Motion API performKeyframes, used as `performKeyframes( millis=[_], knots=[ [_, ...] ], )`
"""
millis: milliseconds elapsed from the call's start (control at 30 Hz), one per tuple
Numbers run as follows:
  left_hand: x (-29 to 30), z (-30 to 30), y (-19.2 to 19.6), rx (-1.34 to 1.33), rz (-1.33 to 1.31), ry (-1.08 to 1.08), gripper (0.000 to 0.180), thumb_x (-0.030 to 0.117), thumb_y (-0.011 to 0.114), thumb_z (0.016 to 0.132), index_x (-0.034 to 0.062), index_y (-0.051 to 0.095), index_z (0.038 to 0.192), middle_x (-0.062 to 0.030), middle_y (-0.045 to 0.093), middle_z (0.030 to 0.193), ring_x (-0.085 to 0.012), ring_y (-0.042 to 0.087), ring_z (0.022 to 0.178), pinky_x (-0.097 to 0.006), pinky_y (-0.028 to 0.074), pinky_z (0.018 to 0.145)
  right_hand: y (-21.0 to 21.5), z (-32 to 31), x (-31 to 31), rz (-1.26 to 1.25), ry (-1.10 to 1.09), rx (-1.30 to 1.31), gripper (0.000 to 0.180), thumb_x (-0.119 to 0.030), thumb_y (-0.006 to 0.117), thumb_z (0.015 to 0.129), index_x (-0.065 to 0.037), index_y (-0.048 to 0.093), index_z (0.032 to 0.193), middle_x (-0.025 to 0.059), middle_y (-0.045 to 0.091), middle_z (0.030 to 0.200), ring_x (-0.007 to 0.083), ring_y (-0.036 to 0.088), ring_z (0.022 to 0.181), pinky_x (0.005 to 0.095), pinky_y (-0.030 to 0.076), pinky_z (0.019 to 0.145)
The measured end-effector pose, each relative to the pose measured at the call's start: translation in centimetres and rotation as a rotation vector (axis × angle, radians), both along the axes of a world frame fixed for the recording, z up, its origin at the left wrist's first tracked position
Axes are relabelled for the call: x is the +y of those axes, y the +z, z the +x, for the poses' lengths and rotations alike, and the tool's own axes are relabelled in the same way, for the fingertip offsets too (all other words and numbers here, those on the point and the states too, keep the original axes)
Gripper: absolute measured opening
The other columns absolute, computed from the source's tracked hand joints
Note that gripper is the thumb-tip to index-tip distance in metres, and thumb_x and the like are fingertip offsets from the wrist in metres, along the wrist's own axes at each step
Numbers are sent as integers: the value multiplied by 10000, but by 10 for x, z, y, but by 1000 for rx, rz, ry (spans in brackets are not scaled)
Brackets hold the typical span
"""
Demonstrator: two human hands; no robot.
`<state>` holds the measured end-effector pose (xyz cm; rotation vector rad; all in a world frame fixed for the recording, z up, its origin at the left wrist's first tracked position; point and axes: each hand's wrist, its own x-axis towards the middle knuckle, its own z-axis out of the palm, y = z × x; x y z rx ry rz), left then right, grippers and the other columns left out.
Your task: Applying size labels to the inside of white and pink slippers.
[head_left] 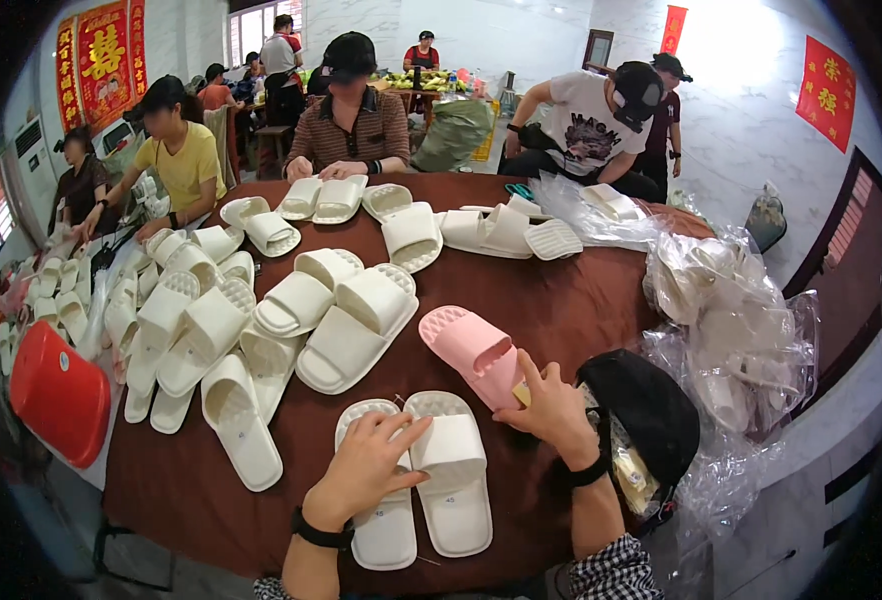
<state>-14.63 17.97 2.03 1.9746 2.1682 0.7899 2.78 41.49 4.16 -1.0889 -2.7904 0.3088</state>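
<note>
we judge pairing in hand: our left hand (pixel 366 468) rests open, fingers spread, on the white pair (pixel 423 487) at the surface's (pixel 571 300) near edge. our right hand (pixel 551 405) lies loosely open against the pink slide (pixel 469 348), gripping nothing we can see. next calls for a firm grasp; slides look soft, moulded foam, ribbed straps.

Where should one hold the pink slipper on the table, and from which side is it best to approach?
Grip the pink slipper probably at its heel end, from the near right, where the right hand already touches it. It lies flat, and white slippers crowd its left side.
</note>
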Motion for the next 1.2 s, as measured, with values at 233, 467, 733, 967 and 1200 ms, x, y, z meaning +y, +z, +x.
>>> performKeyframes(
  millis=[233,467,733,967,1200],
  knots=[
    [4,0,0,-29,-18,-13,726,392,787,805,130,541,1437,-138,570,1362,-363,529,1194,-482,407,1050,-19,12,1,-18,-27,141,1013,-561,840,688,-148,388,1494,208,574,1119,433,691,870,511,560,739],
    [2,5,13,100,-55,38,738,368,798,805,107,532,1442,-154,563,1382,-379,500,1284,-488,392,1092,-25,12,-4,-1,13,220,957,-534,839,707,-94,423,1449,189,573,1122,412,699,852,493,570,714],
    [-51,47,125,-58,510,235,328,216,688,883,59,675,1171,-170,619,1240,-357,559,1225,-445,460,1004,-30,21,-1,27,42,238,920,-485,831,740,-77,407,1447,184,569,1141,403,702,831,480,577,695],
    [-156,49,119,494,759,979,366,253,535,960,56,536,1270,-267,489,1388,-532,420,1326,-609,373,1087,-36,22,7,24,92,229,928,-414,854,749,-52,365,1450,218,558,1128,417,694,835,486,579,675],
    [-175,77,90,427,742,1037,372,255,528,967,51,538,1277,-270,480,1402,-523,414,1337,-604,364,1097,-34,14,2,72,119,223,944,-423,847,759,-52,344,1465,220,549,1191,416,696,873,486,576,681]
  ],
)
